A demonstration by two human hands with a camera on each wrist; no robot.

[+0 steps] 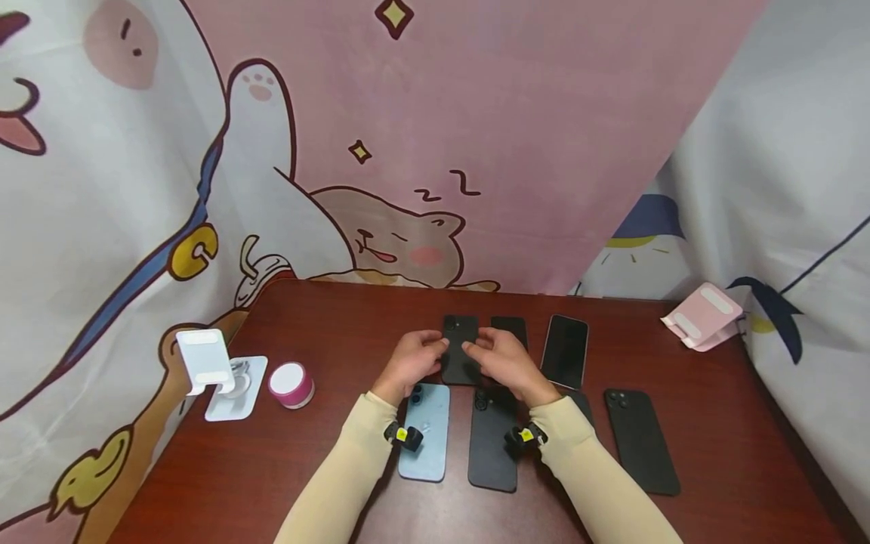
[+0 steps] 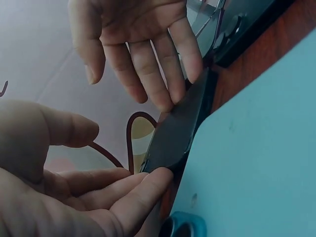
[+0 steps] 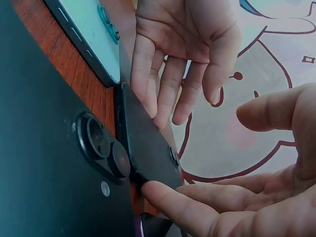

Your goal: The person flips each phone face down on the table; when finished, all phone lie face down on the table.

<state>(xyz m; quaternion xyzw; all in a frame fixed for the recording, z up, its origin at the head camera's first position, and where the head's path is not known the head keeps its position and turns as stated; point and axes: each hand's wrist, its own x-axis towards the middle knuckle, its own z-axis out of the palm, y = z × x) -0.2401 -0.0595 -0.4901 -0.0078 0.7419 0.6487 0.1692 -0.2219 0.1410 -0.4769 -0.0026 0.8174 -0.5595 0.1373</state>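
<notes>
The grip of the left hand (image 1: pixel 414 357) and the grip of the right hand (image 1: pixel 506 361) are both wide: each thumb stands away from its fingers, and nothing is pinched. The fingertips of both hands touch the black phone (image 1: pixel 460 363) at two opposite sides. This phone is near the centre of the frame, a little below the middle, with its back up and its camera at the upper left corner. Whether it rests fully on the tabletop (image 1: pixel 353 332) or is slightly raised, I cannot tell.

For good handling, I think both hands should press the sides with equal, light force, so that the phone does not turn. Its back is probably slippery, so the edges seem the better place for contact. The light blue phone (image 1: pixel 435 412) and the dark phone (image 1: pixel 491 457) lie at the lower centre, close under the wrists; it is better to hold the wrists high above them. The right hand should also mind the neighbouring phone (image 1: pixel 510 325), which it partly covers.
</notes>
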